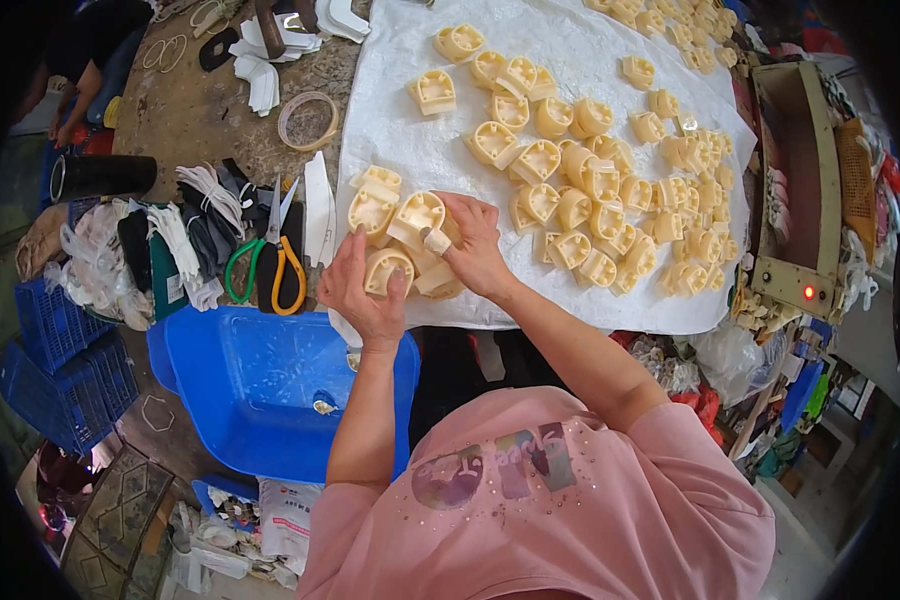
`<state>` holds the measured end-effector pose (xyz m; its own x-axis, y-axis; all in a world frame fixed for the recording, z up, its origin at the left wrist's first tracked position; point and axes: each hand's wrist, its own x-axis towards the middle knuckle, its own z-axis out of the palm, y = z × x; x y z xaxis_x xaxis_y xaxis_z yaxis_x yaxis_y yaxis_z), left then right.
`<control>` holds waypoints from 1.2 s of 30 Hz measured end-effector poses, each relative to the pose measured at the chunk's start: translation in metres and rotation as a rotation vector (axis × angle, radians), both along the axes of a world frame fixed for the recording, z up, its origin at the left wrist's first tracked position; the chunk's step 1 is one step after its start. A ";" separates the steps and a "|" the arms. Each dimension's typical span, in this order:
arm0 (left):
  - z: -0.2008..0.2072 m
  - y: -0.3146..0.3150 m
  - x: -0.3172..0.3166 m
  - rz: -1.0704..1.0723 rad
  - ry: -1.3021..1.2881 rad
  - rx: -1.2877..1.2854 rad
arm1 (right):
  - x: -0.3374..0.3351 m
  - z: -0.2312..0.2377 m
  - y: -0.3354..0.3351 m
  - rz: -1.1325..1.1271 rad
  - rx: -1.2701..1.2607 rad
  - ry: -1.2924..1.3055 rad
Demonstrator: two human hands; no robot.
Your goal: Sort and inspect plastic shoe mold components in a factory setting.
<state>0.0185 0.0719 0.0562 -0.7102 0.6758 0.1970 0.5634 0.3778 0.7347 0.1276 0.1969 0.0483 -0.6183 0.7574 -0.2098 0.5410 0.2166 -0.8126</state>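
Note:
Several cream moulded plastic pieces (420,212), D-shaped and hollow with small posts inside, are bunched at the near left corner of a white woven sheet (560,60). My left hand (363,295) curls round the left side of this bunch, its thumb against the lowest piece (387,270). On the other side, my right hand (473,245) has its fingers behind the bunch and its thumb over the front. A pale wrap covers the tip of that thumb. Parts of the pieces are hidden by my fingers. Many like pieces (600,180) lie spread over the sheet to the right.
Scissors (270,245) with green and orange handles lie left of my hands, beside bundled gloves (205,205). A tape roll (308,122) is farther back. Below the table edge stands a blue tub (260,425). A machine (795,200) with a red light stands right. Another person (85,75) is far left.

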 end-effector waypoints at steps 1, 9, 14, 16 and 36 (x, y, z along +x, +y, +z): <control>-0.003 -0.001 -0.003 -0.019 -0.045 -0.014 | 0.000 0.000 -0.001 -0.007 -0.001 0.000; -0.008 -0.009 -0.018 -0.303 -0.347 0.008 | 0.007 -0.004 -0.014 -0.149 0.054 0.052; -0.009 -0.017 -0.032 -0.559 -0.212 -0.051 | 0.008 -0.011 -0.012 -0.184 -0.018 0.061; -0.009 -0.016 -0.033 -0.567 -0.261 -0.076 | 0.004 -0.010 -0.011 -0.194 -0.042 0.059; 0.002 -0.003 -0.010 -0.589 -0.140 -0.005 | 0.020 -0.019 -0.013 -0.290 -0.017 0.236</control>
<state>0.0087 0.0692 0.0578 -0.2356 0.9639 0.1239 0.5768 0.0360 0.8161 0.1478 0.1837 0.0296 -0.4111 0.9059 -0.1016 0.3752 0.0666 -0.9246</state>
